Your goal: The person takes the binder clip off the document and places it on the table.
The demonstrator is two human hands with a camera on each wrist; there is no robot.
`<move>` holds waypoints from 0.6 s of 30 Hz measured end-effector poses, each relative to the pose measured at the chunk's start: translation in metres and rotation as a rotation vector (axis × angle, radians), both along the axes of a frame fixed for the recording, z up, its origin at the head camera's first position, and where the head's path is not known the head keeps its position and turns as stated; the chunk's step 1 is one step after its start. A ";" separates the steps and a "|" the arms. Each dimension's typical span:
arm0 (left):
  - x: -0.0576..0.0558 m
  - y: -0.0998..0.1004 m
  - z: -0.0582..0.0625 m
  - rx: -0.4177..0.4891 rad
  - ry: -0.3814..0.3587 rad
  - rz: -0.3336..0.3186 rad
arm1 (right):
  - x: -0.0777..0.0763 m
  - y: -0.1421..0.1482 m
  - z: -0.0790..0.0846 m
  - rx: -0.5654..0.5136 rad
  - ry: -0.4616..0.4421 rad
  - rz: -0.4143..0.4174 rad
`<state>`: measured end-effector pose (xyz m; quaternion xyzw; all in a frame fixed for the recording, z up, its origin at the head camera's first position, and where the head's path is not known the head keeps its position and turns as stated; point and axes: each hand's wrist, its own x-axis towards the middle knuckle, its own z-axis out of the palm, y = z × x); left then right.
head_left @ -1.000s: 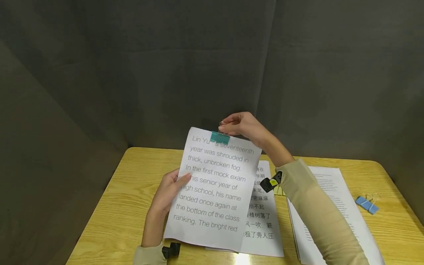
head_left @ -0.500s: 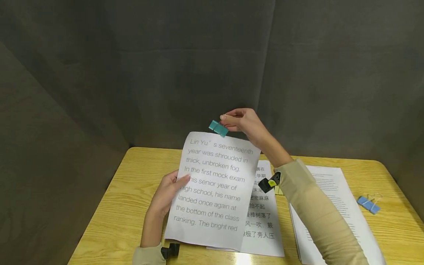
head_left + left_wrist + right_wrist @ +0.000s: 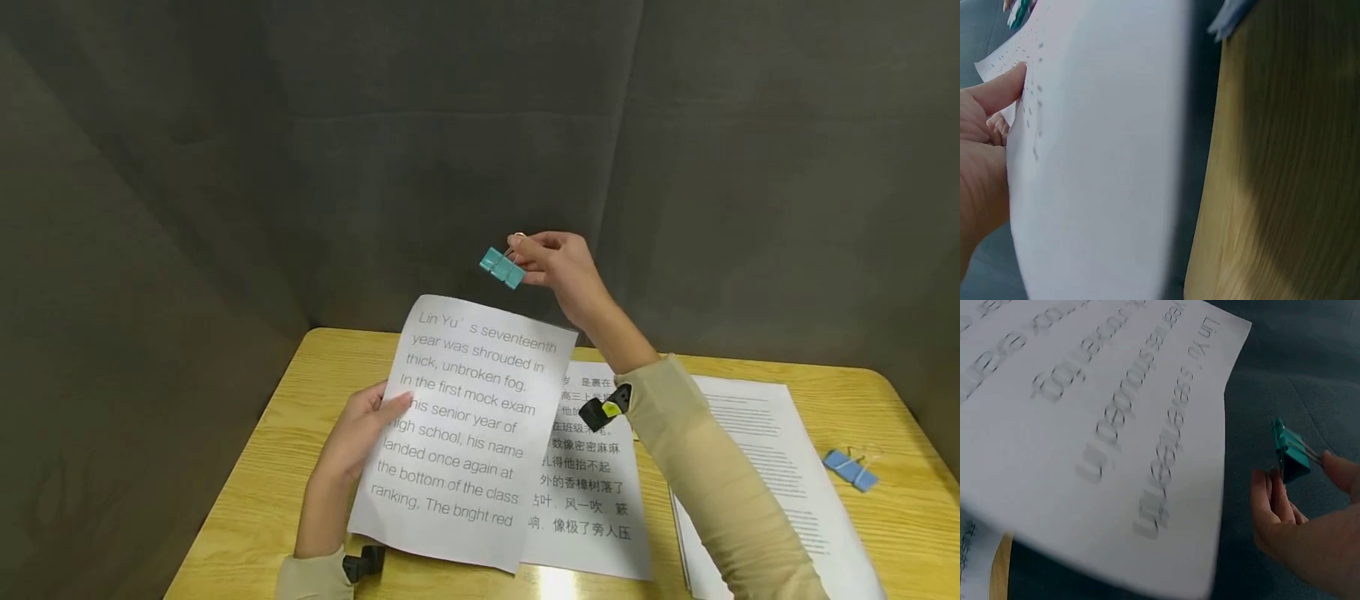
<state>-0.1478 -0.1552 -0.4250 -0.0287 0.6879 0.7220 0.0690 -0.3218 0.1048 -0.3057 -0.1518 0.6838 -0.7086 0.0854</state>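
My left hand (image 3: pixel 363 429) grips the left edge of a printed paper (image 3: pixel 457 433) with large English text, thumb on the front. The paper is held up, tilted, above the table. Above its top edge, apart from it, my right hand (image 3: pixel 562 271) pinches a teal binder clip (image 3: pixel 502 267) by its wire handles. In the right wrist view the clip (image 3: pixel 1292 453) sits between thumb and fingers, beside the paper's top edge. The left wrist view shows the thumb (image 3: pixel 1004 90) against the sheet; the fingers behind it are mostly hidden.
A sheet with Chinese text (image 3: pixel 592 500) lies on the wooden table (image 3: pixel 247 467), partly under the raised paper. Right of it is a stack of printed papers (image 3: pixel 795 475), partly covered by my right sleeve. A blue binder clip (image 3: pixel 850 470) lies at the far right. A dark curtain (image 3: pixel 450 167) stands behind.
The teal binder clip has come off the paper's top edge and moved up with my right hand. The paper, still in my left hand, has shifted slightly left in view.
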 end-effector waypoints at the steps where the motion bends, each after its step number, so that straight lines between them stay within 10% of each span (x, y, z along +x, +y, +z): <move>1: 0.002 -0.005 0.001 -0.015 -0.006 0.015 | 0.000 0.000 -0.001 0.015 -0.008 0.014; 18: 0.017 -0.100 -0.003 -0.209 -0.126 0.174 | 0.012 -0.019 -0.076 0.122 -0.191 0.134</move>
